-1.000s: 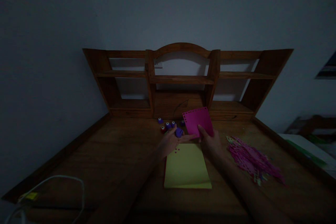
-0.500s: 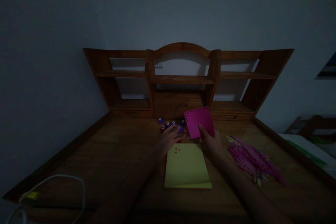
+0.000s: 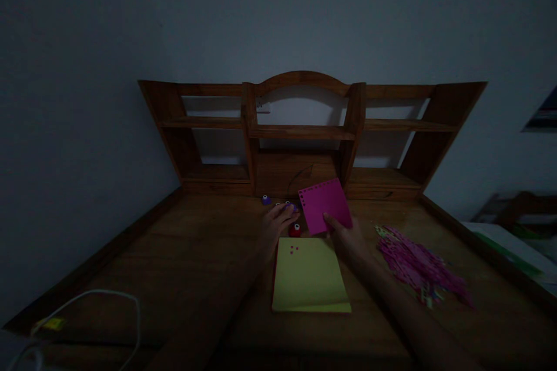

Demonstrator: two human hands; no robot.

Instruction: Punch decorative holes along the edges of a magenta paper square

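In the head view my left hand [image 3: 277, 225] is at the back of the desk, its thumb and fingers closed about a small purple craft punch [image 3: 293, 207]. Other punches with white round tops stand around it, among them a purple punch [image 3: 265, 200] and a red punch [image 3: 295, 231]. My right hand [image 3: 346, 233] pinches a magenta paper sheet [image 3: 325, 206], thumb on its face. Punched holes run along the sheet's top and left edges. Below both hands lies a yellow notepad [image 3: 310, 278] with three tiny magenta cut-outs [image 3: 293, 249] near its top left.
A pile of magenta paper strips [image 3: 420, 264] lies on the right of the wooden desk [image 3: 191, 255]. The wooden shelf unit [image 3: 302, 132] stands along the back. At the lower left are a white cable [image 3: 138, 313] and a small yellow item [image 3: 54, 323].
My left hand has drawn away from the magenta sheet, moving left toward the punches. The red punch now shows. My right hand has shifted the sheet slightly left and down.
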